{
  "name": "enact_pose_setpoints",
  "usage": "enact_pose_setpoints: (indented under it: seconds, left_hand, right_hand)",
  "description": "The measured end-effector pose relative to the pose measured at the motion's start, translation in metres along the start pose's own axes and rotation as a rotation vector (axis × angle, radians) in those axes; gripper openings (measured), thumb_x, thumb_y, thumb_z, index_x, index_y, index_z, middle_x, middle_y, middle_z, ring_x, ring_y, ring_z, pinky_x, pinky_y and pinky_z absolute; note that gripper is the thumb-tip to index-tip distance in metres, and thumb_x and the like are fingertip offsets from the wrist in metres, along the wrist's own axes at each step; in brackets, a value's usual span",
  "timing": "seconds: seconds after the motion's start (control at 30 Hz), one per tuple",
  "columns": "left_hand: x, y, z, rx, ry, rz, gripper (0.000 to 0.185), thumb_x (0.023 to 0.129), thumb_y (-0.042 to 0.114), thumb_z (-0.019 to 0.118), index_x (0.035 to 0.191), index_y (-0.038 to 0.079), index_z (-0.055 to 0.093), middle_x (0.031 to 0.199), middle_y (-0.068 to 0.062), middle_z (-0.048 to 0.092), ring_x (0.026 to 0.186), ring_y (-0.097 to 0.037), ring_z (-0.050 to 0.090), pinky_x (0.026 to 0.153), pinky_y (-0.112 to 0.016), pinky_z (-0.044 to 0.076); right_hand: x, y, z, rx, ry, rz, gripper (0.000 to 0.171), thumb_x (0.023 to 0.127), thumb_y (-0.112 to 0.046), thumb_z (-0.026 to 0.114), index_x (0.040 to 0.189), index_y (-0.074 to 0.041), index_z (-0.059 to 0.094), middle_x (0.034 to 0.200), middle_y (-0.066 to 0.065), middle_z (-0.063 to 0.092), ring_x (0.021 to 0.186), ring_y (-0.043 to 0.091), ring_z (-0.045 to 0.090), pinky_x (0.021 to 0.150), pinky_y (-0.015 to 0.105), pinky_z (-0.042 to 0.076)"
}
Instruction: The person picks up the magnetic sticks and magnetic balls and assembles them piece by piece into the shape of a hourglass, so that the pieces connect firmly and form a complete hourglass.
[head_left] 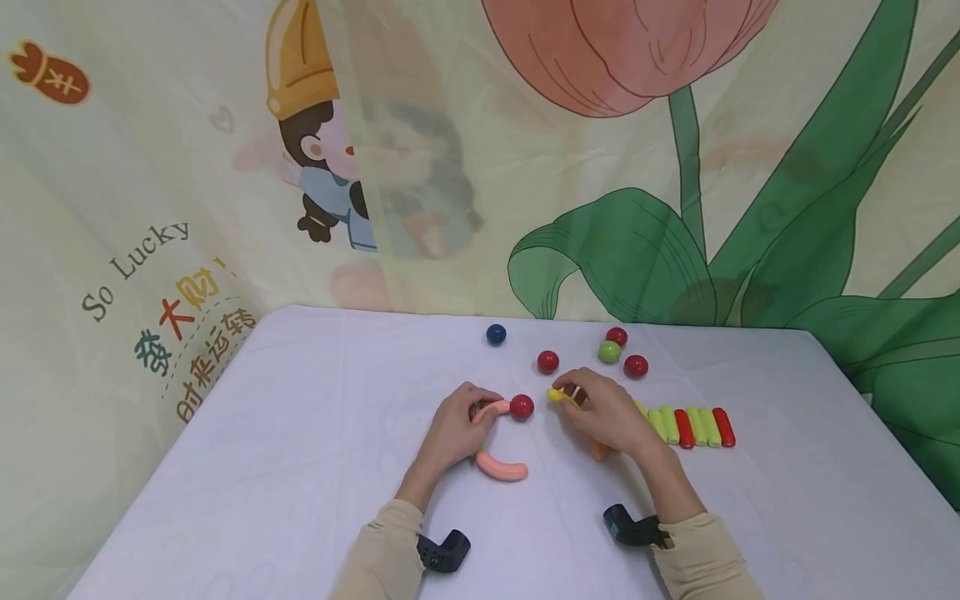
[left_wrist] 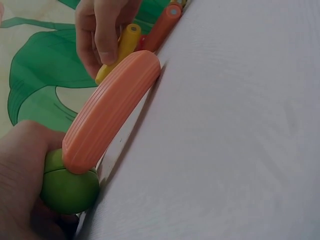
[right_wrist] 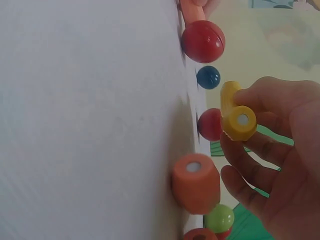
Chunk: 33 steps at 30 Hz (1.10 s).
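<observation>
I see the left hand [head_left: 453, 429] curled round a pink curved stick [head_left: 491, 409], fingers wrapped over its near end; its far tip touches a red ball [head_left: 522, 407] on the table [head_left: 300, 433]. Left wrist cam shows what head cam hides: a green ball [left_wrist: 67, 187] under that hand, stuck to the stick's near end, and the stick is ribbed lengthwise, arching up off the cloth. Right hand [head_left: 609, 412] pinches a yellow stick [head_left: 561, 397] between thumb and fingertips, lifted just above the table. Right wrist cam shows the yellow stick's flat end w/ a pale dot in the centre, and an orange stick [right_wrist: 196, 183] w/ the same dot lying below the hand; head cam shows only a sliver of that orange one at the palm. A 2nd pink curved stick [head_left: 502, 467] lies near the left wrist. Beyond the hands: blue ball [head_left: 496, 334], red balls, one lime ball [head_left: 609, 352]. A row of lime and red sticks [head_left: 693, 427] sits just right of the right hand.
</observation>
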<state>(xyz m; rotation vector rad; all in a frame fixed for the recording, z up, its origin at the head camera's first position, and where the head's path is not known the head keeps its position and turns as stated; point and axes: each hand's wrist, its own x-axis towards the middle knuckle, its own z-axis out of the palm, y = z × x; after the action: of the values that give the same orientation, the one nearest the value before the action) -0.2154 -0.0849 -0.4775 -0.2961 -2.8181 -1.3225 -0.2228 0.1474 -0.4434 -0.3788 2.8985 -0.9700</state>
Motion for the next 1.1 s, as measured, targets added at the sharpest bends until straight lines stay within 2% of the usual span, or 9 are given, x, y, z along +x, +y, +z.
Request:
enact_pose_setpoints:
  seconds: [0.27, 0.53, 0.87, 1.0, 1.1]
  left_hand:
    - [0.003, 0.001, 0.001, -0.005, 0.016, -0.008, 0.017, 0.089, 0.018, 0.062, 0.104, 0.017, 0.07, 0.083, 0.002, 0.051, 0.071, -0.011, 0.045, 0.059, -0.021, 0.036]
    - [0.003, 0.0, 0.0, -0.008, 0.036, 0.019, 0.016, 0.089, 0.017, 0.063, 0.103, 0.015, 0.07, 0.081, 0.0, 0.051, 0.068, -0.012, 0.044, 0.058, -0.021, 0.035]
    - [0.003, 0.0, 0.001, -0.003, 0.046, 0.036, 0.018, 0.088, 0.017, 0.064, 0.105, 0.014, 0.068, 0.083, -0.001, 0.053, 0.069, -0.012, 0.046, 0.06, -0.021, 0.038]
    - [0.004, 0.002, -0.002, 0.03, 0.052, 0.114, 0.019, 0.088, 0.023, 0.066, 0.105, 0.016, 0.065, 0.089, 0.001, 0.056, 0.078, -0.013, 0.049, 0.067, -0.022, 0.042]
    - [0.003, 0.005, -0.009, 0.059, 0.01, 0.208, 0.015, 0.087, 0.026, 0.067, 0.102, 0.02, 0.066, 0.09, 0.006, 0.057, 0.084, -0.012, 0.05, 0.072, -0.023, 0.044]
  right_hand:
    - [-0.001, -0.009, 0.008, -0.003, -0.016, -0.014, 0.026, 0.085, -0.018, 0.068, 0.11, -0.016, 0.063, 0.095, -0.002, 0.061, 0.084, 0.013, 0.054, 0.073, 0.026, 0.049]
    - [-0.001, -0.017, 0.016, -0.037, -0.008, -0.034, 0.024, 0.084, -0.019, 0.069, 0.108, -0.016, 0.064, 0.089, -0.003, 0.059, 0.079, 0.013, 0.052, 0.069, 0.025, 0.046]
    - [-0.002, -0.02, 0.019, -0.01, -0.092, 0.06, 0.026, 0.086, -0.02, 0.069, 0.11, -0.017, 0.062, 0.088, -0.001, 0.058, 0.076, 0.014, 0.051, 0.062, 0.023, 0.047]
    - [-0.002, -0.021, 0.016, -0.024, -0.123, 0.084, 0.027, 0.086, -0.02, 0.068, 0.111, -0.015, 0.061, 0.084, 0.0, 0.057, 0.074, 0.014, 0.051, 0.062, 0.024, 0.046]
    - [-0.003, -0.021, 0.012, -0.026, -0.152, 0.102, 0.027, 0.086, -0.02, 0.068, 0.111, -0.014, 0.06, 0.08, 0.001, 0.056, 0.071, 0.015, 0.05, 0.061, 0.025, 0.045]
